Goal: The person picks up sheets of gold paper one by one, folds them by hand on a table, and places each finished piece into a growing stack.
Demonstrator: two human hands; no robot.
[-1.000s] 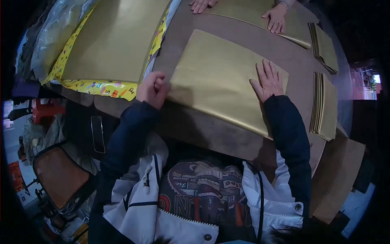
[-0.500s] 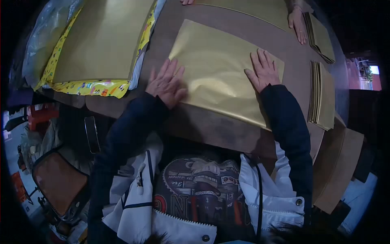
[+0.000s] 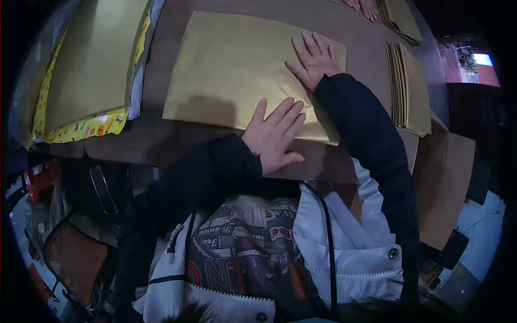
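A sheet of gold paper lies on the brown table in front of me, with small wrinkles near its right part. My left hand rests with spread fingers on its lower edge, right of the middle; the palm reaches past that edge. Higher up, my right hand lies with fingers apart on the sheet's right side. Neither hand grips anything. Whether the sheet is one layer or folded, I cannot tell.
Large gold sheets lie in yellow printed wrapping at the left. Folded gold stacks line the right side, near a cardboard box. Another person's hands show at the top. A chair stands lower left.
My left hand has moved right across the sheet's lower edge. The sheet lies flatter at its left side. The view has shifted, and the other person's hands now show closer together.
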